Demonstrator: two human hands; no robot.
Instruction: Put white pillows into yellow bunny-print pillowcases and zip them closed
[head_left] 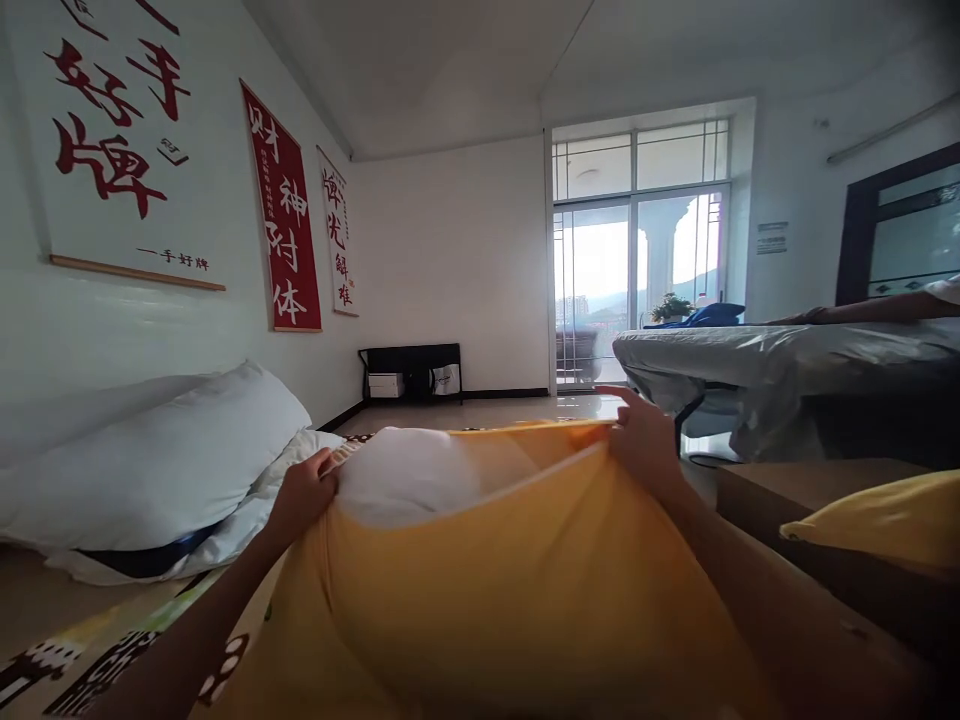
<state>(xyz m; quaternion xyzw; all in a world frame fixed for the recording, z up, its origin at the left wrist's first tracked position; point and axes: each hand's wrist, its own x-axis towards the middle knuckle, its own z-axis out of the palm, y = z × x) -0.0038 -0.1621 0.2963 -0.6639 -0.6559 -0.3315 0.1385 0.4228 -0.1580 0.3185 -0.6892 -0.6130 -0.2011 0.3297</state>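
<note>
Left hand [304,495] has the left edge of a yellow-orange soft cloth cover [517,580] pinched, right hand [641,445] has the right corner of its mouth, and it's stretched wide right in front of the person, puffy white fabric pillow [409,475] showing inside.

Home-like room, viewed from where I stand: three calligraphy scrolls [283,215] on white wall [135,320]; large white pillow [172,440]; low black stand [420,356] in the corner; glazed doorway [632,265] facing hills [611,296]; plastic-draped desk [787,345], potted plant [673,306] near its far edge.
</note>
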